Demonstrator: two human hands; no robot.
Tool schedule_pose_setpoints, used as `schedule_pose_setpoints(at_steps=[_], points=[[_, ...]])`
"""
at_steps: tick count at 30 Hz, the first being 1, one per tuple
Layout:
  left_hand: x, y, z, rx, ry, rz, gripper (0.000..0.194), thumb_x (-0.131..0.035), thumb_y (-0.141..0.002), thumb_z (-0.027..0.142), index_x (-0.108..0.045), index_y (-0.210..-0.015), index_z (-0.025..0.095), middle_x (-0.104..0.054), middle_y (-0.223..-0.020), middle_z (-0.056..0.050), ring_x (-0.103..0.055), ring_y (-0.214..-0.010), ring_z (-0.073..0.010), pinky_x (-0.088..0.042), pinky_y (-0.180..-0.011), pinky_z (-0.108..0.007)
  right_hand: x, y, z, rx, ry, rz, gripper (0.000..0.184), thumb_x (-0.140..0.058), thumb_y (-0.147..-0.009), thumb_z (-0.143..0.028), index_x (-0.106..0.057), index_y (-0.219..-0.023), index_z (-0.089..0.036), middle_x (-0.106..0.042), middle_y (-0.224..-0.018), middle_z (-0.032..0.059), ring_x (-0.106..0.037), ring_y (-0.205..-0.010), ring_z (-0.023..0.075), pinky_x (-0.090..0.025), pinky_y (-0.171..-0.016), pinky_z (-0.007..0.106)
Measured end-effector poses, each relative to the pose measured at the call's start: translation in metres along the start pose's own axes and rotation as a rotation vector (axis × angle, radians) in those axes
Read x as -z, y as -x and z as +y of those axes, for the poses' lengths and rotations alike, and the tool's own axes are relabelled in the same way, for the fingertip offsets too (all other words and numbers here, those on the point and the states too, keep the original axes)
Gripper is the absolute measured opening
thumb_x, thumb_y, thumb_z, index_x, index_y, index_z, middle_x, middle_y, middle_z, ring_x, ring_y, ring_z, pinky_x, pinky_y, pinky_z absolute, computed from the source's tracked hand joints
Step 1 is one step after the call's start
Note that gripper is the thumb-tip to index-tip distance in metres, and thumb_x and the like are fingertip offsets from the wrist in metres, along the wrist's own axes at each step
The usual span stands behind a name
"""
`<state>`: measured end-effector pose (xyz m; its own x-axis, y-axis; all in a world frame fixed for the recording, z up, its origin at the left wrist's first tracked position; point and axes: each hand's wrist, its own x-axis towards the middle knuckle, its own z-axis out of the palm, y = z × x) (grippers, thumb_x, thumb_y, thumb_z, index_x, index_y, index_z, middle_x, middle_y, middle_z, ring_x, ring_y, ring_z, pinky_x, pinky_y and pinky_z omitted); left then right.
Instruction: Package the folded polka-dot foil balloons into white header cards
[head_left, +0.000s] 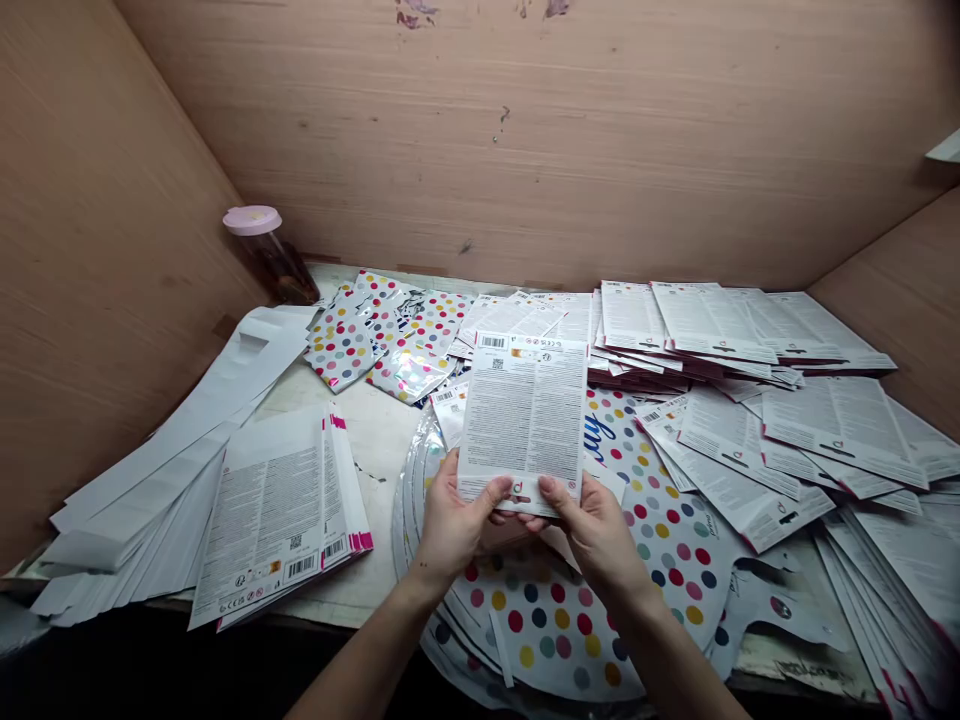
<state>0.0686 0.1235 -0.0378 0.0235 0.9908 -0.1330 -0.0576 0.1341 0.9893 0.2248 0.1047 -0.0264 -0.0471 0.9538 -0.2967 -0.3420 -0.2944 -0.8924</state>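
My left hand [454,520] and my right hand [592,530] both pinch the lower edge of a white printed card [523,425], which stands tilted up between them. Its face carries dense small text and a barcode at the top. Below my hands lies a pile of round foil balloons [570,620] with coloured polka dots, partly under my wrists. To the left sits a stack of similar printed cards [274,510] with pink-edged flaps. More such cards [750,340] lie fanned out across the right and back.
Flat dotted foil sheets [341,345] lie at the back left. Long white paper strips [176,470] are heaped at the left. A jar with a pink lid [264,245] stands in the back corner. Pinkish wooden walls [525,130] surround the cream table [367,430].
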Motion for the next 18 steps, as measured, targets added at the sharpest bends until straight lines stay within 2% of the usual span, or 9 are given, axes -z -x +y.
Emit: schedule_pose_setpoints(at_steps=[2,4,7,9,10,12,14,16,18], points=[[0.006,-0.011,-0.001,-0.018,-0.16,0.045,0.045,-0.049,-0.091,0.053,-0.051,-0.118,0.017,-0.069,-0.096,-0.008,-0.068,-0.078,-0.0203,-0.057,-0.066,-0.032,0.005,-0.016,-0.014,0.084,0.119,0.081,0.04,-0.072,-0.08,-0.048,-0.063,-0.107,-0.02,-0.071,-0.087,0.0039,-0.065,-0.057,0.0159,-0.058,-0.054,0.031],[0.014,-0.026,-0.003,-0.037,-0.318,0.155,0.053,-0.044,-0.091,0.055,-0.046,-0.127,0.016,-0.063,-0.106,-0.011,-0.064,-0.095,-0.0252,-0.054,-0.082,-0.042,0.015,-0.048,-0.039,0.199,0.311,0.24,0.034,-0.068,-0.083,-0.044,-0.061,-0.104,-0.018,-0.07,-0.082,0.004,-0.064,-0.056,0.0166,-0.058,-0.054,0.032],[0.02,-0.048,-0.009,-0.046,-0.578,0.32,0.088,-0.072,-0.07,0.057,-0.038,-0.137,0.012,-0.048,-0.123,-0.019,-0.044,-0.122,-0.0394,-0.034,-0.102,-0.06,0.034,-0.11,-0.086,0.265,0.507,0.418,0.023,-0.058,-0.09,-0.033,-0.056,-0.104,-0.015,-0.067,-0.082,0.0057,-0.065,-0.06,0.0172,-0.057,-0.061,0.034],[0.019,-0.056,-0.015,-0.056,-0.731,0.361,0.104,-0.084,-0.055,0.052,-0.037,-0.138,0.01,-0.044,-0.123,-0.02,-0.037,-0.123,-0.0439,-0.028,-0.103,-0.064,0.044,-0.143,-0.111,0.259,0.579,0.491,0.029,-0.061,-0.087,-0.027,-0.052,-0.11,-0.012,-0.066,-0.089,0.0114,-0.066,-0.07,0.0223,-0.055,-0.065,0.039],[0.017,-0.057,-0.018,-0.066,-0.789,0.371,0.104,-0.084,-0.055,0.05,-0.037,-0.139,0.011,-0.044,-0.122,-0.018,-0.038,-0.121,-0.0432,-0.029,-0.101,-0.063,0.048,-0.152,-0.119,0.261,0.61,0.539,0.038,-0.065,-0.083,-0.025,-0.049,-0.114,-0.01,-0.065,-0.097,0.0157,-0.066,-0.08,0.0267,-0.053,-0.07,0.042],[0.014,-0.056,-0.023,-0.096,-0.882,0.387,0.09,-0.08,-0.064,0.046,-0.038,-0.138,0.015,-0.043,-0.121,-0.016,-0.04,-0.118,-0.0391,-0.033,-0.099,-0.059,0.052,-0.152,-0.121,0.326,0.758,0.657,0.055,-0.074,-0.076,-0.023,-0.045,-0.122,-0.01,-0.057,-0.116,0.0235,-0.058,-0.105,0.0364,-0.048,-0.081,0.049],[0.014,-0.053,-0.025,-0.131,-0.955,0.386,0.072,-0.075,-0.072,0.045,-0.045,-0.132,0.018,-0.043,-0.12,-0.014,-0.041,-0.115,-0.0364,-0.035,-0.098,-0.056,0.052,-0.13,-0.105,0.43,1.031,0.696,0.054,-0.075,-0.075,-0.028,-0.049,-0.12,-0.013,-0.051,-0.124,0.0238,-0.048,-0.117,0.0405,-0.043,-0.089,0.053],[0.016,-0.05,-0.025,-0.151,-1.006,0.363,0.06,-0.075,-0.071,0.047,-0.054,-0.119,0.018,-0.047,-0.114,-0.012,-0.043,-0.11,-0.0356,-0.037,-0.095,-0.055,0.051,-0.095,-0.076,0.478,1.279,0.56,0.036,-0.069,-0.08,-0.038,-0.058,-0.107,-0.016,-0.056,-0.114,0.0185,-0.052,-0.109,0.0378,-0.044,-0.086,0.051],[0.018,-0.049,-0.024,-0.156,-1.035,0.326,0.048,-0.079,-0.067,0.047,-0.058,-0.099,0.018,-0.052,-0.103,-0.01,-0.046,-0.104,-0.0346,-0.04,-0.091,-0.053,0.051,-0.058,-0.043,0.422,1.27,0.352,0.027,-0.062,-0.086,-0.044,-0.062,-0.094,-0.019,-0.06,-0.099,0.012,-0.059,-0.089,0.03,-0.048,-0.075,0.045]])
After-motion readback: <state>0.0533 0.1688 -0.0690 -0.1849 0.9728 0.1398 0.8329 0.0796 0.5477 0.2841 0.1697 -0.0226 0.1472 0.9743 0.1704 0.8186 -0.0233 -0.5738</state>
